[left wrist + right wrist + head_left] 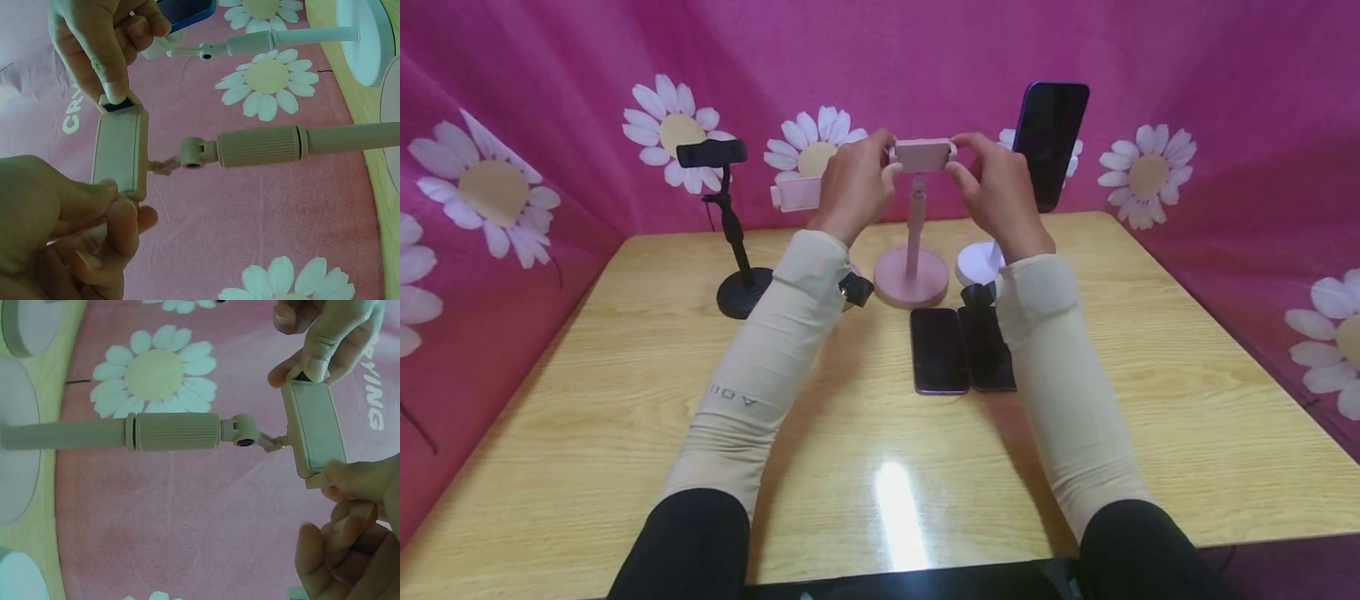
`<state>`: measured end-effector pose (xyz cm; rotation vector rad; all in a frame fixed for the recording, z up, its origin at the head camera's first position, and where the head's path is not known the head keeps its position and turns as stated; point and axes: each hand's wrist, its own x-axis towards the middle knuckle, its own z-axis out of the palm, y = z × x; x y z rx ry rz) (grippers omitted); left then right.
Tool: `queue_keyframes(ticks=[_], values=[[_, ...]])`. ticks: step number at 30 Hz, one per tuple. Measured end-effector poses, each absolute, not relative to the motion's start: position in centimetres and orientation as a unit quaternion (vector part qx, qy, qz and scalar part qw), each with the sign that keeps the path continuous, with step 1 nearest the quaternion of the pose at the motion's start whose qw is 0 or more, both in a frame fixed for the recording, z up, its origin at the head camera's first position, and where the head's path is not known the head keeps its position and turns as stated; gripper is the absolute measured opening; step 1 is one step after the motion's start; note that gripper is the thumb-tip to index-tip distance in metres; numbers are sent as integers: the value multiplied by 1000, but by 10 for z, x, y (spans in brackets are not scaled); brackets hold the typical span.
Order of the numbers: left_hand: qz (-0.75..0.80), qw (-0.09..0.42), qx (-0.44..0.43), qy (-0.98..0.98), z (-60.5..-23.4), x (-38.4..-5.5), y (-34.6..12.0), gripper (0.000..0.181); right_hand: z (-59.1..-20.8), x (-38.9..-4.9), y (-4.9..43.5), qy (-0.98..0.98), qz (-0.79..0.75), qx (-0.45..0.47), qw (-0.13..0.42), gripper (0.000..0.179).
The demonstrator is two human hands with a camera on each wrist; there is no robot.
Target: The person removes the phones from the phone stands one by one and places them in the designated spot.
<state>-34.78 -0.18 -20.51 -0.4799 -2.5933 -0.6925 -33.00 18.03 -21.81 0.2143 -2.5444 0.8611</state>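
Note:
A pink phone stand (916, 217) with a round base stands upright near the back of the table, its small rectangular clamp head (922, 156) at the top. My left hand (855, 185) pinches the clamp's left end between thumb and fingers. At the opposite end my right hand (997, 190) pinches the clamp the same way. The left wrist view shows the clamp head (119, 150) on a jointed neck above a ribbed collar (259, 146), with a dark pad at the right hand's end. In the right wrist view both thumbs rest at the clamp's ends (317, 427).
A black phone stand (735, 229) is on the left. Another pink clamp head (797, 193) shows behind my left hand. To the right, a white stand (979, 263) stands near a raised phone (1051, 146). Two phones lie side by side, one (939, 351) left of the other (988, 354).

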Motion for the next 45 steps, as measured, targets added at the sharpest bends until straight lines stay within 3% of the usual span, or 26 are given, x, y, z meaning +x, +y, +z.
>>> queue_keyframes(ticks=[6,14,24,27,31,34,37,41,45], values=[[-236,181,-138,-945,-202,-353,7,28,-215,-339,182,-932,304,59,186,43],[-204,144,-117,-961,-199,-358,18,29,-220,-346,185,-936,300,44,179,43],[-222,143,-113,-958,-201,-353,13,32,-225,-338,186,-928,327,54,172,51],[-240,167,-115,-949,-200,-346,16,38,-222,-324,194,-918,341,40,199,47],[-286,233,-133,-920,-198,-334,27,45,-218,-306,213,-874,399,42,273,34],[-317,284,-146,-893,-196,-324,35,43,-214,-297,226,-836,444,48,318,25],[-366,299,-171,-865,-196,-315,45,38,-212,-290,236,-815,460,34,350,28],[-462,223,-227,-828,-198,-304,65,37,-209,-287,250,-811,471,-9,348,36],[-502,99,-240,-825,-198,-299,86,51,-206,-288,260,-817,503,-58,276,49]])
